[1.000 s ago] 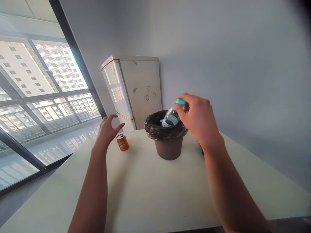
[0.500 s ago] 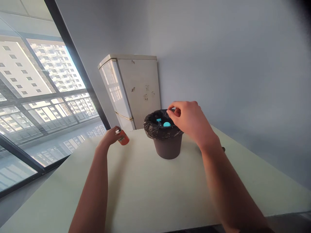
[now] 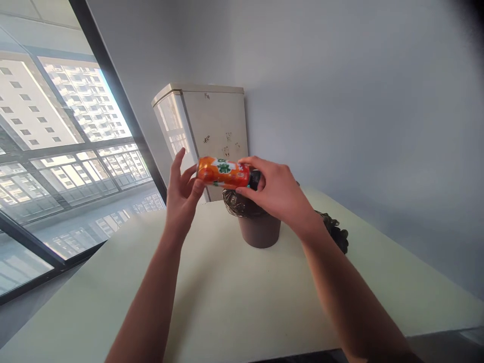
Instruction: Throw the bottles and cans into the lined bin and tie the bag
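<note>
An orange-red bottle (image 3: pixel 223 172) with a green and white label lies sideways in the air, in front of the bin's top. My right hand (image 3: pixel 276 189) grips its black-capped end between thumb and fingers. At the bottle's base is my left hand (image 3: pixel 181 196), thumb and a finger against it while the index finger sticks up. Just behind and below stands a brown bin (image 3: pixel 260 233) lined with a black plastic bag (image 3: pixel 238 202). The bottle and my right hand hide most of the bin's opening.
A pale table (image 3: pixel 242 302) carries the bin. Partly behind my right forearm lies a dark, bumpy object (image 3: pixel 338 234) that I cannot identify. A white refrigerator (image 3: pixel 215 116) stands beyond the table, with a large window (image 3: pixel 75 151) on the left.
My left hand has lifted the orange bottle from the far left of the table and brought it right. My right hand has come left and taken its capped end.
</note>
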`<control>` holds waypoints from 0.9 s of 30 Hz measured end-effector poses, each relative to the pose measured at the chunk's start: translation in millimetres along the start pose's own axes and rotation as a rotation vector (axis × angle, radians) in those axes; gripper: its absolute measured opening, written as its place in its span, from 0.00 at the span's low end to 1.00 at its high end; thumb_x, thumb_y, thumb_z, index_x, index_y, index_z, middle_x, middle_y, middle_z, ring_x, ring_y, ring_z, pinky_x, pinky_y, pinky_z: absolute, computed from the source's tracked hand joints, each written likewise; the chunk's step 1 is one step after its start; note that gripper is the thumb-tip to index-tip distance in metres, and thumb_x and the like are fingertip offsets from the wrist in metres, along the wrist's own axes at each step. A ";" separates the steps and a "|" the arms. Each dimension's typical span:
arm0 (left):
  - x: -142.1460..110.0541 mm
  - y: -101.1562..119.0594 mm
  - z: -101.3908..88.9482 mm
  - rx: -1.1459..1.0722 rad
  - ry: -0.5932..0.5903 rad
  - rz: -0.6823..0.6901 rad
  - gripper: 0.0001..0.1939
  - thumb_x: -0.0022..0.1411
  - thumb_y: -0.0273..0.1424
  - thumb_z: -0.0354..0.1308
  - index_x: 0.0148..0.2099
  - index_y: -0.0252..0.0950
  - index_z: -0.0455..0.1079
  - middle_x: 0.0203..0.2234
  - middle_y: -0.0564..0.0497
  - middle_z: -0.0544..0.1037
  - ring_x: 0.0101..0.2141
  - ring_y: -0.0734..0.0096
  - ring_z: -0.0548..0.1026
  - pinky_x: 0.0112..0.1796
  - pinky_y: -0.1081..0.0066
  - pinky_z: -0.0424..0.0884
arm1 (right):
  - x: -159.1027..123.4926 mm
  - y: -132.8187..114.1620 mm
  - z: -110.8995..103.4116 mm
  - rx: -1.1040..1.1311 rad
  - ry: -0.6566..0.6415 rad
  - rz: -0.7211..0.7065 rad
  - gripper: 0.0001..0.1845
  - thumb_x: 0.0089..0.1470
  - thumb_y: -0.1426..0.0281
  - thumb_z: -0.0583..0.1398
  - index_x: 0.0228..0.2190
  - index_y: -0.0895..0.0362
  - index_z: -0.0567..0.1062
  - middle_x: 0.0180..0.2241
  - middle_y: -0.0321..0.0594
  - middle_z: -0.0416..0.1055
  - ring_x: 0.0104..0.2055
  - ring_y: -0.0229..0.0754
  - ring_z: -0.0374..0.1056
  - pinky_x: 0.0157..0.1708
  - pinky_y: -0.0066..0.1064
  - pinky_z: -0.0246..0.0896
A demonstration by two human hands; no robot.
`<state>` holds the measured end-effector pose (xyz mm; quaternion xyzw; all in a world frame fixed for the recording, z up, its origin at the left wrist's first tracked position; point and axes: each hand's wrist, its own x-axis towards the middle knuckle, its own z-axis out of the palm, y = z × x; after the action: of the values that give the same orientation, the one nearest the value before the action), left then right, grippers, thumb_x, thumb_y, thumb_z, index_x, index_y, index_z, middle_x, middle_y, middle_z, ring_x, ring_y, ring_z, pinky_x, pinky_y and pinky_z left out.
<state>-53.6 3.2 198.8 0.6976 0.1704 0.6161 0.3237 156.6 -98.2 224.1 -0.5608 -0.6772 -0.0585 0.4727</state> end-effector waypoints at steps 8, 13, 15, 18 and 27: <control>2.4 -78.6 -0.8 0.325 -0.143 -0.805 0.37 0.60 0.59 0.63 0.61 0.38 0.71 0.52 0.37 0.80 0.48 0.48 0.80 0.43 0.59 0.73 | 11.5 42.5 -7.7 -0.235 0.013 0.197 0.37 0.57 0.64 0.66 0.66 0.52 0.66 0.54 0.50 0.75 0.49 0.55 0.73 0.47 0.43 0.68; -3.2 -105.4 -3.1 -0.104 -0.466 -1.036 0.29 0.55 0.55 0.69 0.48 0.37 0.78 0.44 0.41 0.82 0.44 0.58 0.80 0.43 0.63 0.73 | 12.7 80.1 -40.2 -0.283 0.065 0.399 0.18 0.63 0.60 0.61 0.52 0.52 0.78 0.52 0.46 0.78 0.48 0.51 0.74 0.46 0.40 0.66; -3.9 -109.0 -3.5 -0.228 -0.442 -1.004 0.23 0.52 0.49 0.74 0.39 0.35 0.77 0.35 0.46 0.80 0.36 0.67 0.77 0.41 0.66 0.72 | 14.7 97.6 -48.6 -0.296 0.022 0.495 0.20 0.63 0.55 0.61 0.50 0.53 0.78 0.50 0.48 0.79 0.49 0.52 0.74 0.45 0.39 0.65; -1.0 -104.5 -3.1 -0.254 -0.276 -0.886 0.20 0.50 0.43 0.77 0.30 0.34 0.73 0.25 0.53 0.72 0.26 0.76 0.69 0.34 0.71 0.68 | 20.0 113.7 -47.8 -0.235 -0.135 0.651 0.30 0.65 0.44 0.53 0.40 0.56 0.78 0.42 0.51 0.80 0.41 0.51 0.75 0.40 0.38 0.65; 17.8 -67.8 -28.4 -0.282 0.023 -0.589 0.13 0.58 0.41 0.69 0.36 0.39 0.73 0.33 0.52 0.75 0.31 0.73 0.71 0.35 0.73 0.69 | 25.9 108.7 -30.9 -0.236 -0.263 0.640 0.19 0.62 0.61 0.59 0.21 0.55 0.71 0.22 0.38 0.69 0.21 0.37 0.58 0.26 0.33 0.53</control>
<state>-66.9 71.0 168.1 0.5597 0.2817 0.5210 0.5795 264.9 -59.2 210.2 -0.7977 -0.5112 0.0872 0.3079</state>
